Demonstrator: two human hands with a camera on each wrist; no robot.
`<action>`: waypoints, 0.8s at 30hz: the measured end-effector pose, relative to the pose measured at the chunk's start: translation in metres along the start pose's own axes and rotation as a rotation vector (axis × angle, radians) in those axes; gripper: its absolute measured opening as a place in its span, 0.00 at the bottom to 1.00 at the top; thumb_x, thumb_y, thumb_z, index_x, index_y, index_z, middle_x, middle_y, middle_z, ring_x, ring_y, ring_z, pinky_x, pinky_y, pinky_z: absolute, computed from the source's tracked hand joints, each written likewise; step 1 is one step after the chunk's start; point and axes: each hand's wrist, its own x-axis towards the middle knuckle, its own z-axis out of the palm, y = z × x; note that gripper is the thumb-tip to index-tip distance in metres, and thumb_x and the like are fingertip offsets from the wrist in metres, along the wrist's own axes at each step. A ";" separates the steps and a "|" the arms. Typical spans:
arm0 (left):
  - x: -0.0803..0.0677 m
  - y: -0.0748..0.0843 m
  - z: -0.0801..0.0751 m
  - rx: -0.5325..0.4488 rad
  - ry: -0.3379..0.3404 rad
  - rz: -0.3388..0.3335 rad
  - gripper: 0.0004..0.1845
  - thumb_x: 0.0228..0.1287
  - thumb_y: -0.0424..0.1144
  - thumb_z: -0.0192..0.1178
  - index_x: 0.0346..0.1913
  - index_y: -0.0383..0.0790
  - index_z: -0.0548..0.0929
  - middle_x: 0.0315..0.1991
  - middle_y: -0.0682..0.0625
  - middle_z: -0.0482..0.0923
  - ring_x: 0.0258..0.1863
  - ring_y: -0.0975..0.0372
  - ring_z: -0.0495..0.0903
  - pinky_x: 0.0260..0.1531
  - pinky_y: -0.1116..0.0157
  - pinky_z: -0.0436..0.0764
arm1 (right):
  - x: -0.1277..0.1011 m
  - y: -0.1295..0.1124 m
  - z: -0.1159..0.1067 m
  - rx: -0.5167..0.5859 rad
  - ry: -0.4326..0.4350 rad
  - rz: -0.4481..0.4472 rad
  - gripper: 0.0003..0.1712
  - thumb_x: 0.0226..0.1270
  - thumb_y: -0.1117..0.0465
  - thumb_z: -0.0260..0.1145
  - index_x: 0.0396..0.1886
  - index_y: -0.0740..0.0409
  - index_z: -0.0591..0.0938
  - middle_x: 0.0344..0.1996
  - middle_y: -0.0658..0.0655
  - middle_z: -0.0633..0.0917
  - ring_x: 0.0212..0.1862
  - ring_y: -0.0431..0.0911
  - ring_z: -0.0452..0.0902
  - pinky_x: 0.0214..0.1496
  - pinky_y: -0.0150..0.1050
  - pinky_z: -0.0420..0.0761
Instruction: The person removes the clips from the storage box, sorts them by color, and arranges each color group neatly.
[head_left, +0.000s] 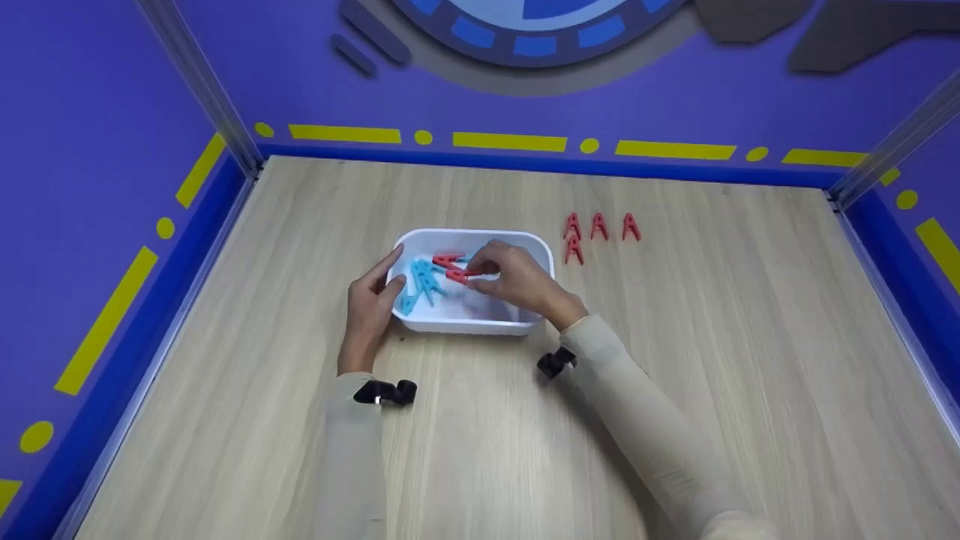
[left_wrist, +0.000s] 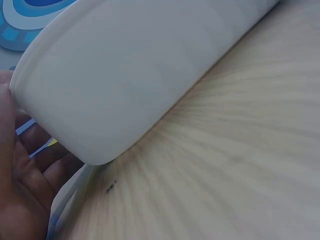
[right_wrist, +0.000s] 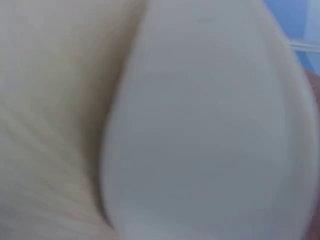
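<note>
Pinching a red clip (head_left: 459, 276) — right hand (head_left: 517, 281) inside white tub (head_left: 480, 324); left hand (head_left: 369, 311), fingers straight, steadying its rim

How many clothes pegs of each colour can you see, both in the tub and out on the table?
Red pegs on the table: 4
Red pegs in the white tub: 2
Blue pegs in the tub: about 3, overlapping and hard to separate
Total: about 9

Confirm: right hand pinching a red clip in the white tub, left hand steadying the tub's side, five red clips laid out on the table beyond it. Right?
Not quite: four red clips lie on the table, not five, as the head view shows. The rest holds: the right hand pinches a red clip in the tub, and the left hand rests against its side.
</note>
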 end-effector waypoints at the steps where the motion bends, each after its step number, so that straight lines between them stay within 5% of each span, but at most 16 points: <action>1: 0.000 0.000 0.000 -0.005 0.000 0.001 0.27 0.78 0.29 0.58 0.75 0.48 0.77 0.76 0.54 0.70 0.79 0.62 0.63 0.78 0.61 0.61 | -0.001 -0.001 -0.003 0.007 0.024 -0.002 0.13 0.68 0.63 0.77 0.50 0.61 0.89 0.45 0.56 0.86 0.48 0.52 0.85 0.57 0.46 0.86; 5: 0.000 0.001 0.000 -0.011 -0.004 -0.005 0.27 0.78 0.28 0.58 0.76 0.46 0.76 0.77 0.52 0.70 0.79 0.60 0.62 0.78 0.61 0.60 | -0.009 -0.003 -0.014 0.025 0.107 0.001 0.13 0.68 0.64 0.77 0.50 0.62 0.88 0.45 0.57 0.85 0.49 0.56 0.85 0.59 0.53 0.86; 16: 0.001 -0.002 0.000 -0.027 0.005 0.018 0.27 0.77 0.28 0.58 0.74 0.48 0.79 0.75 0.54 0.73 0.78 0.63 0.65 0.77 0.63 0.63 | -0.032 0.006 -0.029 -0.014 0.342 0.080 0.13 0.68 0.64 0.78 0.50 0.62 0.89 0.45 0.58 0.86 0.48 0.52 0.84 0.57 0.47 0.86; 24: 0.002 0.000 0.001 -0.035 0.002 -0.045 0.28 0.77 0.26 0.56 0.76 0.44 0.75 0.78 0.51 0.68 0.80 0.60 0.61 0.78 0.63 0.60 | -0.047 0.022 -0.038 0.021 0.449 0.176 0.14 0.71 0.64 0.75 0.53 0.63 0.87 0.47 0.59 0.86 0.50 0.55 0.82 0.57 0.48 0.84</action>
